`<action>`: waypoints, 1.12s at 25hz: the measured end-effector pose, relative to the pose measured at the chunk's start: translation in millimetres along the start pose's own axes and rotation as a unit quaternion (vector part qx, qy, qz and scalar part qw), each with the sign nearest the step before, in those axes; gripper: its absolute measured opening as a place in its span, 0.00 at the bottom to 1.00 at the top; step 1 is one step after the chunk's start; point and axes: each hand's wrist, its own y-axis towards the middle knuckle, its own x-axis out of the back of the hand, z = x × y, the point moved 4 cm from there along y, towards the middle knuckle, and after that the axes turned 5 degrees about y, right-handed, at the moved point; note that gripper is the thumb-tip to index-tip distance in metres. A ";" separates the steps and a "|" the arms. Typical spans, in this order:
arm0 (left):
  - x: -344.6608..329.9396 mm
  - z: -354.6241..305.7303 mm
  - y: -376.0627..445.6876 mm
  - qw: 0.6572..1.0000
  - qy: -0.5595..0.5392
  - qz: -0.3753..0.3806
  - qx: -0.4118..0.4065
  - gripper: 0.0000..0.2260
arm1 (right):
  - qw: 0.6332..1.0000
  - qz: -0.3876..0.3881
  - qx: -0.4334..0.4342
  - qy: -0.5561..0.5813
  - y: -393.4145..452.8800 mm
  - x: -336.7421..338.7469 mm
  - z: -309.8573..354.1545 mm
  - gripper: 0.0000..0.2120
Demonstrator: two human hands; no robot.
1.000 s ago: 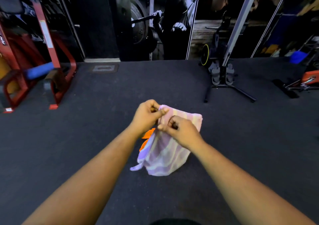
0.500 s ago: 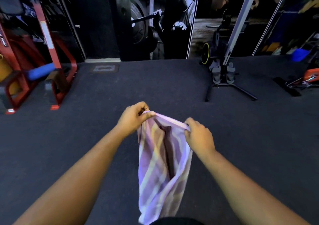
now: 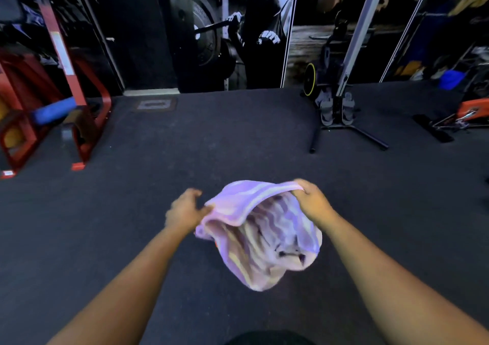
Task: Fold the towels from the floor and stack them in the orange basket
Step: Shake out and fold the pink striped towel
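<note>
Hands (image 3: 248, 207) hold striped purple towel (image 3: 264, 233); no writing legible.

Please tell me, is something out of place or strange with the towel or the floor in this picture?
Nothing looks damaged or spilled. The purple-and-cream striped towel is bunched, not folded: the right hand grips its top edge and the left hand holds the other end. A small orange patch peeks out beneath it; what it is cannot be told.

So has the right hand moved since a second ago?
Yes. The right hand has swung rightward, toward the rowing machine, pulling the towel wider.
</note>
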 end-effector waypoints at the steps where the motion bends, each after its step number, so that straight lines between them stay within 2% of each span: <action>1: -10.4 -34.2 -4.6 0.995 -0.023 0.042 -0.083 0.38 | 0.998 0.038 0.048 -0.019 4.5 -14.6 26.8 0.07; 2: -13.2 -71.2 -14.3 0.984 -0.048 0.070 -0.158 0.42 | 0.992 0.074 0.088 -0.050 7.0 -27.2 50.3 0.05; 3: -10.4 -105.0 -23.0 0.971 -0.071 0.086 -0.212 0.36 | 0.985 0.101 0.114 -0.083 8.2 -34.4 70.0 0.07; 5: 7.6 -144.4 -23.8 0.961 -0.082 0.043 -0.262 0.09 | 0.971 0.089 0.157 -0.159 10.5 -31.5 89.0 0.12; 6: 18.8 -150.7 -22.0 0.957 -0.093 0.017 -0.276 0.03 | 0.960 0.054 0.175 -0.210 10.3 -23.6 90.4 0.13; 8: 40.2 -143.3 -14.7 0.947 -0.186 -0.026 -0.262 0.09 | 0.929 0.011 0.192 -0.315 8.4 -9.5 72.7 0.11; 10: 60.1 -128.7 -9.3 0.918 -0.332 -0.070 -0.205 0.13 | 0.914 0.030 0.159 -0.372 3.0 -4.2 31.0 0.08; 11: 68.6 -118.4 -6.8 0.896 -0.399 -0.093 -0.173 0.14 | 0.933 0.034 0.117 -0.339 -0.5 0.1 7.3 0.06; 12: 76.3 -107.8 -4.2 0.877 -0.446 -0.115 -0.141 0.15 | 0.963 0.025 0.071 -0.257 -5.0 7.6 -12.4 0.03; 13: 81.2 -96.2 -0.8 0.871 -0.460 -0.137 -0.105 0.15 | 0.988 0.000 0.028 -0.155 -7.2 16.9 -26.7 0.06; 15: 79.6 -75.3 5.6 0.898 -0.414 -0.134 -0.060 0.13 | 0.999 -0.044 -0.006 0.021 -7.1 31.6 -35.8 0.12; 17: 63.1 -67.6 11.2 0.955 -0.282 -0.068 -0.056 0.09 | 0.994 -0.032 0.004 0.101 -6.5 29.6 -9.3 0.13; 18: 54.6 -69.6 11.6 0.979 -0.187 -0.027 -0.080 0.14 | 0.992 -0.023 0.016 0.124 -4.5 23.7 10.6 0.12; 20: 38.1 -81.4 9.0 0.984 -0.029 0.016 -0.175 0.32 | 0.987 0.001 0.041 0.157 -0.4 6.5 48.9 0.11; 21: 29.9 -91.0 4.5 0.973 0.001 0.021 -0.229 0.38 | 0.986 0.022 0.055 0.158 -0.1 -2.3 67.2 0.11; 24: 1.5 -124.3 -23.7 0.932 -0.015 0.059 -0.356 0.43 | 0.978 0.071 0.090 0.172 -1.6 -16.8 102.9 0.11; 25: -5.6 -131.9 -32.3 0.927 -0.008 0.072 -0.368 0.43 | 0.975 0.072 0.088 0.192 -1.7 -15.0 108.0 0.10; 26: -9.0 -134.8 -37.2 0.927 -0.011 0.070 -0.368 0.37 | 0.971 0.067 0.085 0.213 -1.2 -10.4 109.9 0.10; 28: -1.6 -130.2 -32.4 0.935 -0.066 0.031 -0.347 0.16 | 0.969 0.055 0.087 0.226 1.7 3.7 103.3 0.09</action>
